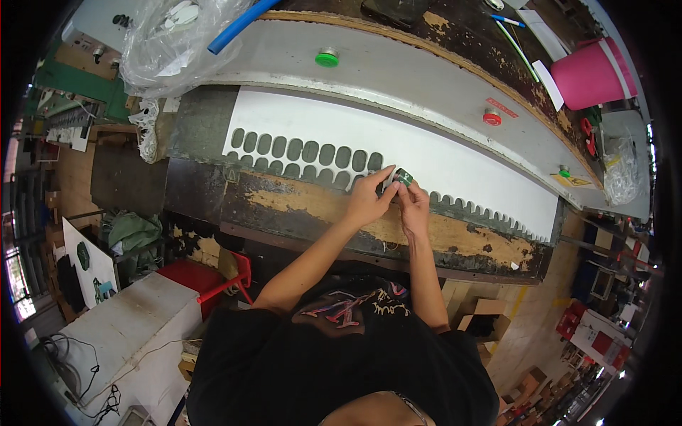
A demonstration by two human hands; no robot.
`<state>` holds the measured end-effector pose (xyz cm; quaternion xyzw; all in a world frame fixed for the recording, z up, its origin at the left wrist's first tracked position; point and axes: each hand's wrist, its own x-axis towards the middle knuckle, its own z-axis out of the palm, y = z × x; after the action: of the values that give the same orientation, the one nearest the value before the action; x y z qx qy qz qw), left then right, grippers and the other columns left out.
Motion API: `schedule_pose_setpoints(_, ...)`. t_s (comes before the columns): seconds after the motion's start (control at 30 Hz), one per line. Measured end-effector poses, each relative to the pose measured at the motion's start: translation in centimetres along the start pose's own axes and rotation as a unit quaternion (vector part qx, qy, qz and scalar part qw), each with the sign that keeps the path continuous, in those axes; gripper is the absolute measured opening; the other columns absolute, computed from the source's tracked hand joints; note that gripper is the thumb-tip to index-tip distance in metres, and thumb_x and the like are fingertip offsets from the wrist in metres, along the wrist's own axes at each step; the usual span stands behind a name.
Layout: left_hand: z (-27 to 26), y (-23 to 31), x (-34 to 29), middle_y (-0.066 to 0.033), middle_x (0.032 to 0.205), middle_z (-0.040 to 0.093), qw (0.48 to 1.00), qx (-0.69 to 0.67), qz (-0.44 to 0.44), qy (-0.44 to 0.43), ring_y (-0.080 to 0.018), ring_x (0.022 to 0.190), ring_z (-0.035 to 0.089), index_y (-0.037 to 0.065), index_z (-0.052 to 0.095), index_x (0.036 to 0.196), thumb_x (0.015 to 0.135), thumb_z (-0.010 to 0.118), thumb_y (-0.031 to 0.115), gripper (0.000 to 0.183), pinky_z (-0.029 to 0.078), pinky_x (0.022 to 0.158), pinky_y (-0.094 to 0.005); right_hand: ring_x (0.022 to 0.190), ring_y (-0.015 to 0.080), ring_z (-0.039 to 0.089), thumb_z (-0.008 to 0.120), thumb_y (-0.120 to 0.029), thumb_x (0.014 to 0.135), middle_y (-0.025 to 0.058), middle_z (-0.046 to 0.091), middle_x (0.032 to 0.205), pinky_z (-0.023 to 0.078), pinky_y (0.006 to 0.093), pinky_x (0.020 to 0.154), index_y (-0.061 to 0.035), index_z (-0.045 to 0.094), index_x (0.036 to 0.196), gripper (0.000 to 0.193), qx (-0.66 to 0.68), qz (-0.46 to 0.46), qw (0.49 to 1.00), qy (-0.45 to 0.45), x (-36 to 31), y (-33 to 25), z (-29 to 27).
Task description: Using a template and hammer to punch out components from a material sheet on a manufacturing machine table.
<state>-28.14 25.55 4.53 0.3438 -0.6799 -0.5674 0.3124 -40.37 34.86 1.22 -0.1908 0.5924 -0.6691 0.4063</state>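
Observation:
A long white sheet (320, 117) lies on the dark bed of a press-like machine, with rows of oval holes cut along its near edge. Both of my hands meet over that edge, right of the longer row of holes. Between their fingertips is a small dark green, oval-looking block (404, 177) with light markings, perhaps a cutting die. My left hand (367, 199) has its index finger and thumb closed at the block's left side. My right hand (414, 207) pinches it from the near right. Fingers partly hide the block's underside.
A grey beam with a green button (327, 57) and a red button (491, 116) runs behind the sheet. A blue tube (241, 27) and clear plastic bag (160, 50) lie far left. A pink bucket (593, 73) stands far right. The worn wooden ledge (305, 206) borders the bed nearest me.

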Motion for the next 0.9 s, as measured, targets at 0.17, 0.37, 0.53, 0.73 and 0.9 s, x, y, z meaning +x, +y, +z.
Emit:
schedule_pose_setpoints(0.17, -1.0, 0.5, 0.4, -0.0177, 0.096, 0.077, 0.999, 0.019, -0.023, 0.037, -0.0273, 0.088, 0.076, -0.001, 0.075, 0.111, 0.092, 0.073, 0.015, 0.025, 0.058, 0.077, -0.0350, 0.066, 0.0017, 0.050, 0.067, -0.022, 0.103, -0.0073, 0.059, 0.084, 0.038, 0.0184, 0.057, -0.0055, 0.072, 0.109, 0.018, -0.072, -0.020, 0.997, -0.021, -0.4, -0.7, 1.4)
schedule_pose_setpoints(0.37, -12.0, 7.7, 9.6, -0.0131, 0.092, 0.075, 0.928, 0.098, 0.212, 0.290, -0.0193, 0.073, 0.070, 0.000, 0.074, 0.095, 0.094, 0.065, 0.005, 0.010, 0.054, 0.067, -0.0317, 0.076, 0.0091, 0.064, 0.073, -0.018, 0.098, 0.0027, 0.068, 0.092, 0.052, 0.0239, 0.065, 0.0006, 0.065, 0.107, 0.022, -0.111, -0.033, 0.991, 0.060, 1.6, -1.5, -2.1)
schedule_pose_setpoints(0.53, -30.3, 19.9, 17.3, -0.0174, 0.099, 0.072, 0.743, 0.291, 0.332, 0.502, -0.0357, 0.105, 0.065, 0.002, 0.074, 0.105, 0.095, 0.068, 0.021, 0.022, 0.049, 0.095, -0.0443, 0.058, 0.0131, 0.056, 0.086, -0.029, 0.085, 0.0059, 0.059, 0.075, 0.046, 0.0285, 0.056, -0.0021, 0.057, 0.115, 0.049, -0.310, -0.053, 0.941, 0.126, 3.8, -2.2, -2.1)
schedule_pose_setpoints(0.73, -29.1, 17.3, 15.5, -0.0240, 0.135, 0.058, 0.742, 0.309, 0.283, 0.523, -0.0387, 0.120, 0.057, -0.002, 0.059, 0.135, 0.095, 0.066, 0.023, 0.047, 0.045, 0.100, -0.0449, 0.071, 0.0168, 0.059, 0.086, -0.030, 0.082, 0.0122, 0.062, 0.102, 0.051, 0.0336, 0.065, -0.0030, 0.059, 0.130, 0.061, -0.398, -0.099, 0.908, 0.082, 3.9, -1.7, -2.7)
schedule_pose_setpoints(0.9, -15.8, 12.0, 6.7, -0.0151, 0.117, 0.066, 0.843, 0.229, 0.246, 0.419, -0.0263, 0.101, 0.063, -0.001, 0.065, 0.119, 0.094, 0.068, 0.011, 0.027, 0.048, 0.086, -0.0361, 0.078, 0.0185, 0.062, 0.088, -0.010, 0.076, 0.0170, 0.057, 0.123, 0.053, 0.0342, 0.069, -0.0045, 0.052, 0.142, 0.076, -0.474, -0.243, 0.840, -0.107, 5.1, -1.3, -5.5)
